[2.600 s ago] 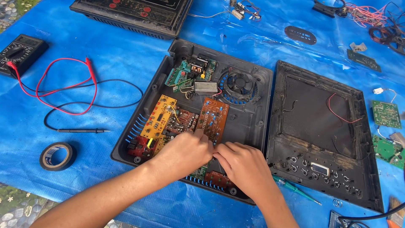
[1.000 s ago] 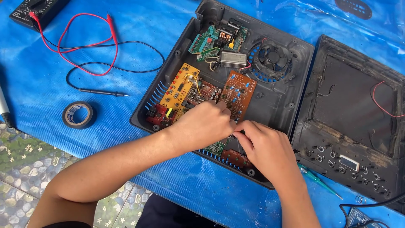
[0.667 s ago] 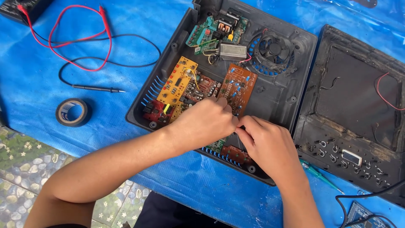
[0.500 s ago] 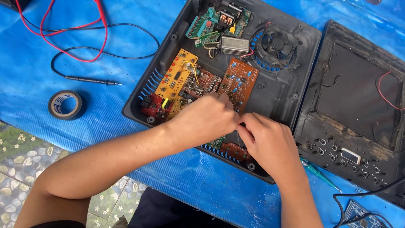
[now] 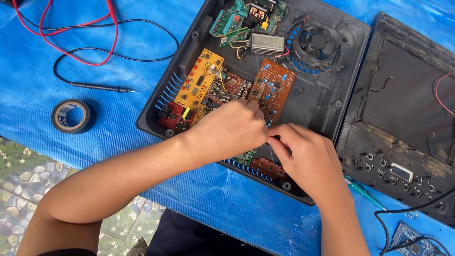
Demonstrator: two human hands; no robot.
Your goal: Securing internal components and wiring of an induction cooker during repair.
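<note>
head view: two hands meet inside an opened black case

both bare hands work over the circuit boards (image 5: 270,90) in the open black case (image 5: 327,102). the left hand (image 5: 227,130) is curled, fingertips pinched narrow against those of the right hand (image 5: 308,159); what they pinch is too small to tell. a fan (image 5: 315,42) sits beyond the hands, a tape roll (image 5: 71,116) and probe (image 5: 102,88) lie left of the left forearm. a slip here could likely bend parts on the brown board.
</note>
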